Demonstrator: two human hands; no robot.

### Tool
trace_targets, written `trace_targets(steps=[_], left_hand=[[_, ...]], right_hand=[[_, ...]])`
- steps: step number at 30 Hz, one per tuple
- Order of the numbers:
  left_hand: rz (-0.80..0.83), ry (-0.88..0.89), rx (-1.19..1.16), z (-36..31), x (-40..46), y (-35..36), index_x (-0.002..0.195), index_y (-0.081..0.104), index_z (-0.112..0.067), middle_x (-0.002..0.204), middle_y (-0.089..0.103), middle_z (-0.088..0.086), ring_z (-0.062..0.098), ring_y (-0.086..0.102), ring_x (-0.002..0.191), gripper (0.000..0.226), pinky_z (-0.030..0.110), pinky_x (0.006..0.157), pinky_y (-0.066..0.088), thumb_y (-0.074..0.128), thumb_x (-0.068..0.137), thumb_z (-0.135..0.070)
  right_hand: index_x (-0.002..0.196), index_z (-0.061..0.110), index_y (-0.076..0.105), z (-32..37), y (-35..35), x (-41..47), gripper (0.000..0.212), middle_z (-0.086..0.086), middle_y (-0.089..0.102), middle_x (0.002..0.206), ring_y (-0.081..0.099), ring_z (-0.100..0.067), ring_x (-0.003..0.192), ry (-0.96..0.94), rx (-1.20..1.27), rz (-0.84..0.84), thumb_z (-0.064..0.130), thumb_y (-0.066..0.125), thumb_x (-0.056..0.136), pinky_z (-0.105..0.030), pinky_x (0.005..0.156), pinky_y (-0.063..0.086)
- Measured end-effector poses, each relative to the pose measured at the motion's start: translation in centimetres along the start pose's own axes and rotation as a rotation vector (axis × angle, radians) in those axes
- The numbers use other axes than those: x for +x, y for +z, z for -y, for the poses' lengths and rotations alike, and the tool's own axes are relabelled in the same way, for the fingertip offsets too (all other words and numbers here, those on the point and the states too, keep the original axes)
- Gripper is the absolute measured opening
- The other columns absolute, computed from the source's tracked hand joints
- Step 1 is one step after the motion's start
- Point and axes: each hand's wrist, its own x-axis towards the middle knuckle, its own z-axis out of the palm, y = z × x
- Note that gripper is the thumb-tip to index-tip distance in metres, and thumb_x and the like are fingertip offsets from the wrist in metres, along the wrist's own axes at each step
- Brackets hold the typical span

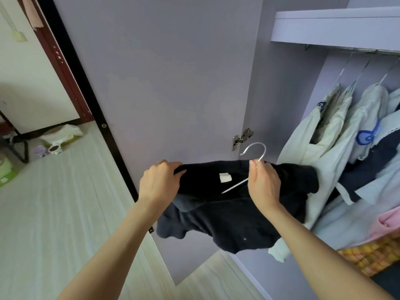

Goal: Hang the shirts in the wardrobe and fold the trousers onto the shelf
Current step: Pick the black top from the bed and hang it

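Note:
A dark navy shirt (218, 215) with a white neck label hangs between my hands in front of the open wardrobe door (164, 83). My left hand (159, 180) grips the shirt's left shoulder. My right hand (263, 182) pinches the neck of a white hanger (255, 151), whose hook rises above the collar while one arm shows inside the neck opening. The hanging rail (355, 50) runs at the upper right under a shelf (333, 24).
Several pale shirts (337, 131) hang on the rail at the right, with dark, pink and yellow patterned cloth (372, 256) below them. A metal hinge (241, 138) sits on the door edge. At the far left a bag and small containers (58, 139) lie on the wooden floor.

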Motion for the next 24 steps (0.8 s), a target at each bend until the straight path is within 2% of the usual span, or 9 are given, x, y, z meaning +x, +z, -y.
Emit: trace_targets(steps=[4, 7, 9, 11, 14, 17, 19, 22, 24], left_hand=[[0.241, 0.027, -0.181, -0.3, 0.3, 0.7, 0.106, 0.066, -0.027, 0.094, 0.065, 0.001, 0.018, 0.059, 0.086, 0.026, 0.034, 0.075, 0.049, 0.057, 0.087, -0.044], [0.242, 0.042, -0.266, 0.9, 0.0, 1.8, 0.121, 0.059, -0.031, 0.109, 0.051, -0.004, 0.011, 0.051, 0.096, 0.039, 0.024, 0.084, 0.041, 0.061, 0.085, -0.044], [0.207, 0.09, -0.199, 1.8, -0.4, 2.7, 0.132, 0.05, -0.031, 0.125, 0.044, -0.003, 0.018, 0.041, 0.117, 0.05, 0.03, 0.099, 0.035, 0.06, 0.085, -0.045], [0.167, 0.162, 0.071, 2.1, -0.9, 3.9, 0.139, 0.039, -0.033, 0.136, 0.04, -0.007, 0.02, 0.032, 0.126, 0.056, 0.038, 0.103, 0.025, 0.052, 0.088, -0.051], [0.074, 0.239, 0.335, 1.8, -1.0, 5.1, 0.14, 0.035, -0.032, 0.133, 0.047, -0.011, 0.017, 0.039, 0.123, 0.053, 0.038, 0.095, 0.017, 0.039, 0.092, -0.054], [0.107, 0.296, 0.297, 1.0, -0.6, 6.1, 0.139, 0.034, -0.03, 0.126, 0.052, -0.009, 0.018, 0.051, 0.115, 0.048, 0.034, 0.093, 0.029, 0.036, 0.095, -0.05], [0.109, 0.29, 0.251, 0.7, -0.3, 6.4, 0.127, 0.047, -0.03, 0.114, 0.057, -0.008, 0.022, 0.06, 0.097, 0.036, 0.03, 0.078, 0.041, 0.031, 0.098, -0.046], [0.081, 0.215, 0.229, 0.8, -0.7, 6.7, 0.11, 0.055, -0.028, 0.099, 0.057, -0.006, 0.025, 0.061, 0.08, 0.031, 0.028, 0.059, 0.038, 0.028, 0.1, -0.041], [0.04, 0.199, 0.217, 1.3, -1.4, 6.8, 0.109, 0.058, -0.03, 0.097, 0.058, -0.007, 0.026, 0.061, 0.075, 0.029, 0.026, 0.056, 0.033, 0.031, 0.1, -0.038]], right_hand=[[0.065, 0.005, 0.048, 1.4, 0.3, 0.8, 0.031, -0.002, 0.042, 0.051, 0.036, -0.018, 0.047, 0.089, 0.018, -0.011, 0.013, 0.049, 0.095, -0.025, 0.05, 0.025], [0.073, 0.002, 0.051, 0.9, 0.2, 0.9, 0.032, -0.008, 0.052, 0.058, 0.044, -0.025, 0.051, 0.081, 0.067, 0.065, 0.019, 0.042, 0.098, -0.028, 0.051, 0.028], [0.077, -0.001, 0.052, 0.6, 0.0, 1.0, 0.033, -0.014, 0.061, 0.068, 0.053, -0.032, 0.06, 0.129, 0.127, 0.07, 0.021, 0.039, 0.099, -0.034, 0.054, 0.035], [0.079, -0.002, 0.052, 0.6, -0.3, 0.9, 0.034, -0.016, 0.06, 0.067, 0.053, -0.035, 0.062, 0.123, 0.169, 0.1, 0.022, 0.038, 0.099, -0.036, 0.056, 0.035], [0.08, -0.001, 0.054, 1.3, -0.6, 0.4, 0.031, -0.015, 0.055, 0.06, 0.05, -0.033, 0.057, 0.041, 0.203, 0.198, 0.02, 0.039, 0.098, -0.035, 0.055, 0.034], [0.087, 0.0, 0.056, 1.6, -0.9, 0.1, 0.027, -0.011, 0.058, 0.066, 0.049, -0.027, 0.059, 0.069, 0.277, 0.246, 0.02, 0.041, 0.098, -0.036, 0.06, 0.039], [0.094, 0.004, 0.057, 1.4, -1.0, 0.0, 0.021, -0.01, 0.059, 0.072, 0.051, -0.021, 0.063, 0.127, 0.366, 0.33, 0.02, 0.044, 0.097, -0.036, 0.066, 0.043], [0.113, 0.013, 0.054, 0.2, -1.5, -1.1, 0.022, 0.006, 0.059, 0.093, 0.054, -0.005, 0.089, 0.139, 0.451, 0.471, 0.022, 0.052, 0.093, -0.016, 0.084, 0.042], [0.121, 0.01, 0.053, -1.7, -1.3, -1.9, 0.036, 0.0, 0.059, 0.112, 0.049, -0.013, 0.11, 0.087, 0.285, 0.409, 0.024, 0.06, 0.089, -0.027, 0.095, 0.039]])
